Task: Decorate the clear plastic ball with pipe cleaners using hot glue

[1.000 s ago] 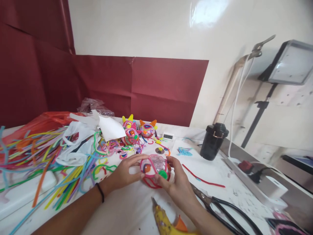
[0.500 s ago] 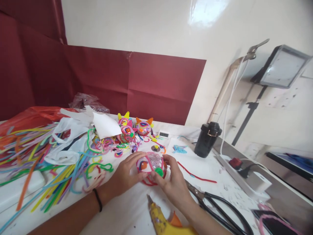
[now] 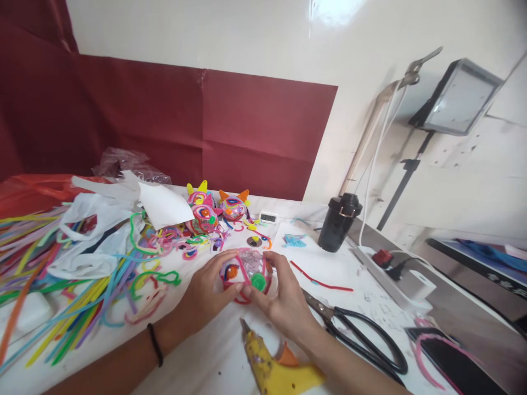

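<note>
Near the front edge of the counter, between the heap of coloured sticks and the scissors, I cup the ball with both hands. My left hand grasps its left side, wrist low; my right hand grips the right side, thumb by the green dot. I judge light, even pressure best, so the glued strips stay put. The glue gun lies just below.
</note>
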The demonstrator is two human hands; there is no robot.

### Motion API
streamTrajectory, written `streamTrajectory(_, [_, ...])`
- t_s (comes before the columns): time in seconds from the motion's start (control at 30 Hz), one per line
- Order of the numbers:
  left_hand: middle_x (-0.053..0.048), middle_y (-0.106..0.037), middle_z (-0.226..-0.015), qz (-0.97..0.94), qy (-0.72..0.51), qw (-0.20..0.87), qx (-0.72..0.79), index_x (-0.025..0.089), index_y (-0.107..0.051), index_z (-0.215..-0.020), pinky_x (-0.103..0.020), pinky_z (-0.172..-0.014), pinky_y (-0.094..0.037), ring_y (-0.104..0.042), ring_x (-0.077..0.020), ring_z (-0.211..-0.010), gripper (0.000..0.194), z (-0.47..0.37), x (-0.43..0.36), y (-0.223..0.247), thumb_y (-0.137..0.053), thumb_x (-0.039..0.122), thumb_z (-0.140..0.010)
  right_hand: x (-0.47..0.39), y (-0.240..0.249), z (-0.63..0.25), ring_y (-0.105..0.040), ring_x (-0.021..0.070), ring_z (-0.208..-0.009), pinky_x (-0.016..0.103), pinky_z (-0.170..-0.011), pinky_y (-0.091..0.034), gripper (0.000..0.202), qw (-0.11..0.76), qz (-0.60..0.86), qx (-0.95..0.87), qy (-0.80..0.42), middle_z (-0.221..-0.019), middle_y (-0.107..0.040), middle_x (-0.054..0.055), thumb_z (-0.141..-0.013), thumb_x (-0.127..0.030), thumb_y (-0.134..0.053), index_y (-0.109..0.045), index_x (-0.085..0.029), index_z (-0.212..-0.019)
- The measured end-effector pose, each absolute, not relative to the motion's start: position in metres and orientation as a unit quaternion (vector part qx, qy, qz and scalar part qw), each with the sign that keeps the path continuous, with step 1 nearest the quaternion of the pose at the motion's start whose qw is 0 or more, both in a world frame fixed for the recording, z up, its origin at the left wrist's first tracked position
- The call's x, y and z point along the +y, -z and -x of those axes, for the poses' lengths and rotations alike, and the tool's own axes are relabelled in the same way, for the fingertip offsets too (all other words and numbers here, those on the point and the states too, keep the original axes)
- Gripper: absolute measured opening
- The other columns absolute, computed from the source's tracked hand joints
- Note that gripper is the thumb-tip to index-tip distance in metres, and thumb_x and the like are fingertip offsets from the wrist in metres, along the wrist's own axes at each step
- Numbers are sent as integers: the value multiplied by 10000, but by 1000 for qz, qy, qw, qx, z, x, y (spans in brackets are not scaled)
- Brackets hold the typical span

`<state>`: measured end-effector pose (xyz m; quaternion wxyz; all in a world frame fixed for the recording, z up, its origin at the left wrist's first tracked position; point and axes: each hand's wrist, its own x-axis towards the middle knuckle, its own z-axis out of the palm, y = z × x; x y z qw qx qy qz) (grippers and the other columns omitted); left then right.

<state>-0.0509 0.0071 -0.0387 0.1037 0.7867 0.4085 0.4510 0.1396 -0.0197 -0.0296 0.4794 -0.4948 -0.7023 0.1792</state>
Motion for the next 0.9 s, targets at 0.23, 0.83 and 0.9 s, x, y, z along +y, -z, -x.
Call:
streamTrajectory(0.23, [-90, -653, -1309, -777, -443, 119, 432, 206, -566, -1266, -425, -1044, -487, -611, -280, -1205, 470, 51, 6, 35, -620, 285, -806, -19, 31, -140, -562, 274, -1099, 440, -931, -456, 496, 470, 479, -726, -149, -1163, -585, 70, -784, -316, -693, -463, -244, -1218])
streamTrajectory(0.83, [-78, -577, -1404, -821, -426, 40, 379, 247, -573, -1319, -437, -1124, -415, -512, -273, -1323, 415, 54, 9, 41, -545, 309, -909, -20, 30, -141, -572, 284, -1058, 441, -867, -465, 410, 432, 479, -762, -54, -1130, -577, 100, -825, -292, -657, -494, -209, -1191])
streamTrajectory(0.9, [-75, -569, -1413, -826, -413, 40, 380, 258, -580, -1319, -420, -1105, -436, -527, -268, -1309, 400, 55, 9, 40, -520, 306, -927, -20, 30, -141, -574, 291, -1061, 438, -855, -468, 385, 427, 483, -764, -33, -1133, -584, 101, -832, -303, -657, -506, -217, -1176])
